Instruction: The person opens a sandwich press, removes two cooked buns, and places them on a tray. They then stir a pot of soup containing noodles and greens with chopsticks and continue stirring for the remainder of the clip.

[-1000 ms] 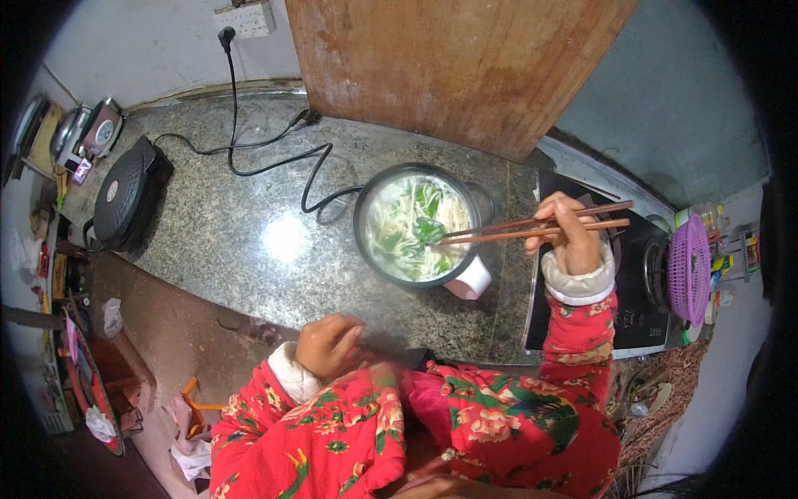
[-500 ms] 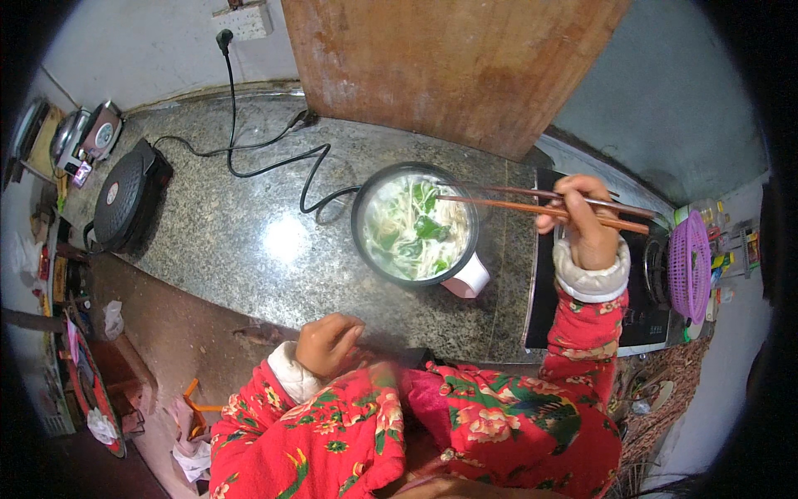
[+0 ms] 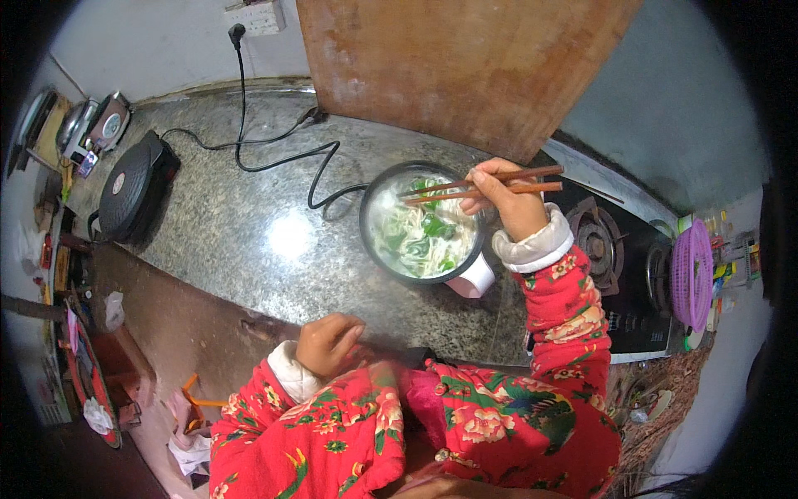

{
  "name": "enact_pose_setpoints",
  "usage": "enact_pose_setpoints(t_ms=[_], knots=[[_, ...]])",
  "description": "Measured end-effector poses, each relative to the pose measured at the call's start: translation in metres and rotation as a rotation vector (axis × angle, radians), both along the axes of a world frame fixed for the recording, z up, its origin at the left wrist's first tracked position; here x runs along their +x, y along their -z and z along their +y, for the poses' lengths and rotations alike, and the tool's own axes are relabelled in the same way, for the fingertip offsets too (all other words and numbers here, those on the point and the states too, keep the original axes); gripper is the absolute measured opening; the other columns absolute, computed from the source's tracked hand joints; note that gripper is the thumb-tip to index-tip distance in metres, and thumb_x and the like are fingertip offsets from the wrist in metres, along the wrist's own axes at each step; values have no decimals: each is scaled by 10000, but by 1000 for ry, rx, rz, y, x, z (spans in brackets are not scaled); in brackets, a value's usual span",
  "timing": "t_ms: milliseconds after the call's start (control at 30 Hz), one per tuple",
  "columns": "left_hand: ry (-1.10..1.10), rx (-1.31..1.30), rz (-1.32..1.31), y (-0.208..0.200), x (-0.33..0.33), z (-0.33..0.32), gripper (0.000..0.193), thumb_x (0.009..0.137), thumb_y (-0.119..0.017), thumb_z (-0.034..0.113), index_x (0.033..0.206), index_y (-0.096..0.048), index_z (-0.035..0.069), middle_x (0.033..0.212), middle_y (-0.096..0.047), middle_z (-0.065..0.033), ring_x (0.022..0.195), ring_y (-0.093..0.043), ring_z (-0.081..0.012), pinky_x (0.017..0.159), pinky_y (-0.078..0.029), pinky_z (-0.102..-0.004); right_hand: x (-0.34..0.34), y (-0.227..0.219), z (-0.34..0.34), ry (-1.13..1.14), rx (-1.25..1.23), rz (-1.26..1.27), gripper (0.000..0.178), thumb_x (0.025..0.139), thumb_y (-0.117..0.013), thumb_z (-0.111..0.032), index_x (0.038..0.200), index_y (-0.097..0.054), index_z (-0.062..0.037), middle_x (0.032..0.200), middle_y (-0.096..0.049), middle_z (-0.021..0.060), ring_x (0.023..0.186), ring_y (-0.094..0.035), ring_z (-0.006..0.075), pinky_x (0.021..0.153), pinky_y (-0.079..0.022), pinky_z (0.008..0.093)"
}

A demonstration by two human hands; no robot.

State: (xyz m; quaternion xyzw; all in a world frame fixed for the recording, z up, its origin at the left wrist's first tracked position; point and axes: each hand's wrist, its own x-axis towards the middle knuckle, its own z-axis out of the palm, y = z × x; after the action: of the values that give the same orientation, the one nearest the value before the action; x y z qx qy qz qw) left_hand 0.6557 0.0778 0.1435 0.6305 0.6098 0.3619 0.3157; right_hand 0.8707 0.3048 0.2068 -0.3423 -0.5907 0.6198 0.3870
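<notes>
My right hand holds a pair of brown wooden chopsticks over the right rim of a round dark-rimmed electric pot. Their tips reach in over the far left part of the food, through faint steam. Pale noodles and green leaves lie in whitish liquid inside. The pot's pale pink handle points toward me at the right. My left hand rests near my chest by the counter's front edge, its fingers loosely curled with nothing seen in them.
A black cord runs from the pot to a wall socket. At left on the stone counter sits a round black electric griddle. To the right are a black gas stove and a purple basket. A wooden board stands behind.
My right hand has moved left with the chopsticks, from above the stove to the pot's edge. The tips now reach farther left over the noodles. My left hand stays in place.
</notes>
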Motion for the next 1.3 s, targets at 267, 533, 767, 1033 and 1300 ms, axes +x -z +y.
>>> enact_pose_setpoints(t_ms=[267,533,767,1033,1300], knots=[[27,36,26,2,-2,1,97,761,-572,92,831,-601,32,711,-575,-118,617,-575,-266,551,-452,-322,14,-31,-31,-135,2,7,102,833,-504,-87,806,-531,7,758,-530,94,628,-591,186,563,-508,276],[45,35,5,4,-1,5,99,758,-568,87,831,-600,29,716,-575,-120,622,-577,-270,551,-453,-324,20,-22,-25,-224,-134,-59,135,841,-501,-110,817,-533,19,738,-541,95,618,-601,196,547,-513,280],[44,43,-6,2,0,7,96,759,-571,81,830,-600,24,726,-581,-120,620,-582,-263,551,-456,-315,38,-9,-1,68,-42,2,171,844,-500,-143,871,-521,25,712,-569,138,584,-599,213,499,-515,300],[55,6,2,1,-3,8,95,760,-568,76,834,-601,26,735,-586,-115,635,-587,-257,566,-460,-314,78,-26,2,190,0,38,250,870,-460,-220,855,-498,26,660,-549,124,525,-590,207,456,-511,288],[54,0,-5,0,0,13,103,759,-566,75,842,-602,25,732,-581,-115,627,-580,-251,563,-454,-306,89,-20,-1,146,-48,81,246,879,-446,-215,826,-498,19,654,-535,118,504,-586,213,429,-504,286]])
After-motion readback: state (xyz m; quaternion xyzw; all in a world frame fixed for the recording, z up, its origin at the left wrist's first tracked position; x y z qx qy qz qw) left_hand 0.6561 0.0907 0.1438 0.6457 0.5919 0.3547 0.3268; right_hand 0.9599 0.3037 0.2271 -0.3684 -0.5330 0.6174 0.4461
